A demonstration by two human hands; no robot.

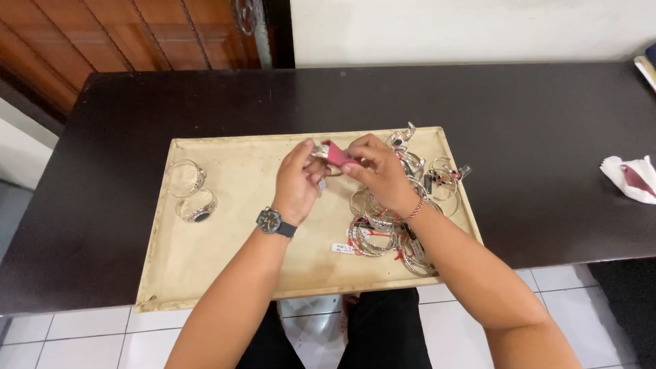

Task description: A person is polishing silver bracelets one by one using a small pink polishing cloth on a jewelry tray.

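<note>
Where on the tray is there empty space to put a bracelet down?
The tray is bare in its middle and near strip, between the two silver bangles at its left side and the heap of bracelets on its right. The far left corner is bare too. It is crowded on the right, under the right hand; the left hand is over the middle.

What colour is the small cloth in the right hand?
Pinkish red: the cloth in the right hand, seen in the head view.

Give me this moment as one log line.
left hand: holds bangle | right hand: rubs it with red cloth | beige tray: bangle pile right, two bangles left
</note>
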